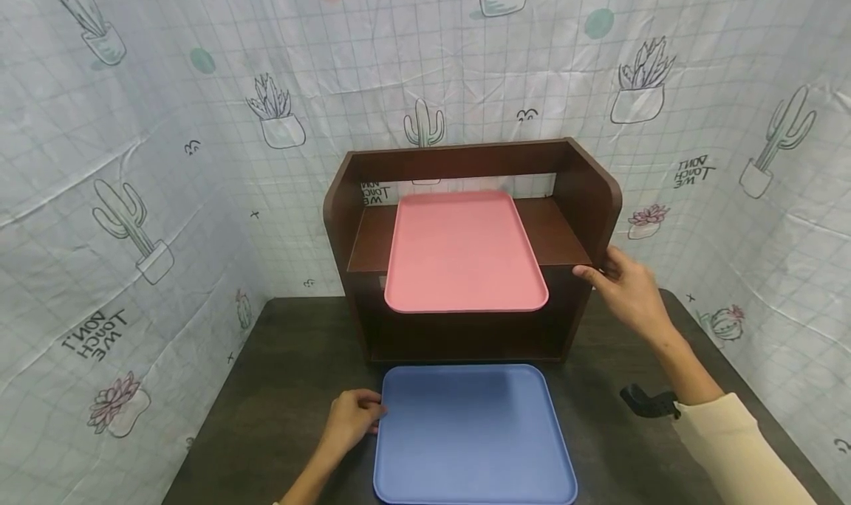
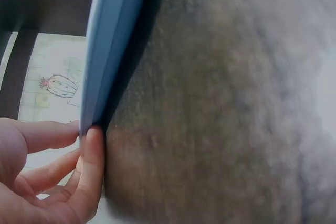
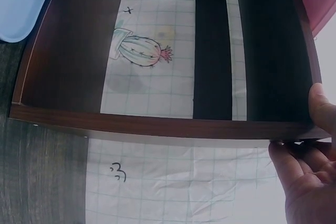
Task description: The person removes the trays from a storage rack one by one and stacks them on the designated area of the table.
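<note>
A blue tray (image 1: 472,435) lies in front of a dark brown wooden shelf (image 1: 459,162). My left hand (image 1: 350,420) is at the tray's left edge. In the left wrist view, its thumb and fingers (image 2: 93,156) pinch the tray's rim (image 2: 113,45). Over on the other side, my right hand (image 1: 631,294) grips the shelf's right side panel, with the thumb by the middle board and the fingers around the outside. The right wrist view shows these fingers (image 3: 294,169) under the panel edge (image 3: 184,127). A pink tray (image 1: 465,250) rests on the middle board, its front overhanging.
The shelf stands on a dark wood-grain table (image 1: 299,357). A white cloth (image 1: 199,232) printed with cacti and grid lines hangs behind and at both sides. A black strap (image 1: 648,402) sticks out from the right wrist by the cream sleeve (image 1: 738,446).
</note>
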Demonstrator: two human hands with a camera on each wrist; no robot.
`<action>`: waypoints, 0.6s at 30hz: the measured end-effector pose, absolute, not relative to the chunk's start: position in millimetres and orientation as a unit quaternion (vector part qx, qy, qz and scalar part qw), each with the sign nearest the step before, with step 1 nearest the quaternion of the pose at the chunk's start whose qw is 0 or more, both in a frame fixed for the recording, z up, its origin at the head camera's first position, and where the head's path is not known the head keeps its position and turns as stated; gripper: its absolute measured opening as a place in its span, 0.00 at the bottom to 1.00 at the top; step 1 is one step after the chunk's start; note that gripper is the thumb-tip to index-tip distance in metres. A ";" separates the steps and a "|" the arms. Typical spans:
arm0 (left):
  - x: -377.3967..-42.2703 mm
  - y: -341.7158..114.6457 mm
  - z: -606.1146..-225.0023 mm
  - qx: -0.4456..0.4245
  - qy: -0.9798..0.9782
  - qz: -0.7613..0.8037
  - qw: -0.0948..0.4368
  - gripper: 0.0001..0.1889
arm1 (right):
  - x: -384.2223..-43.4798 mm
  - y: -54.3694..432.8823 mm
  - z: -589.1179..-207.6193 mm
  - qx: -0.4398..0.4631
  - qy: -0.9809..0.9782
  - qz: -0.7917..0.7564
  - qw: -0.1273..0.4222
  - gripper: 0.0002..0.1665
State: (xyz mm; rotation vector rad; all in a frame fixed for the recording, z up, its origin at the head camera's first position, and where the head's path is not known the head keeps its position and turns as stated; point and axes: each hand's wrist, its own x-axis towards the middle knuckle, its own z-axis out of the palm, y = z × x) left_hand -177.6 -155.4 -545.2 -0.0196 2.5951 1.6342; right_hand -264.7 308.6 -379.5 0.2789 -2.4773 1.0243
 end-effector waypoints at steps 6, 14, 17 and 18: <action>-179.5 -154.7 -547.8 -0.007 0.854 0.519 0.023 0.13 | -264.9 308.8 -380.5 0.101 -0.897 0.370 0.220 0.29; -180.2 -156.1 -546.7 -0.007 0.848 0.529 0.027 0.14 | -265.5 309.5 -380.2 0.095 -0.900 0.368 0.214 0.31; -180.7 -156.6 -544.0 -0.017 0.841 0.541 0.023 0.13 | -265.3 309.6 -380.7 0.095 -0.900 0.367 0.215 0.31; -181.0 -156.6 -542.4 -0.022 0.838 0.545 0.018 0.12 | -265.2 309.6 -381.0 0.095 -0.900 0.367 0.216 0.31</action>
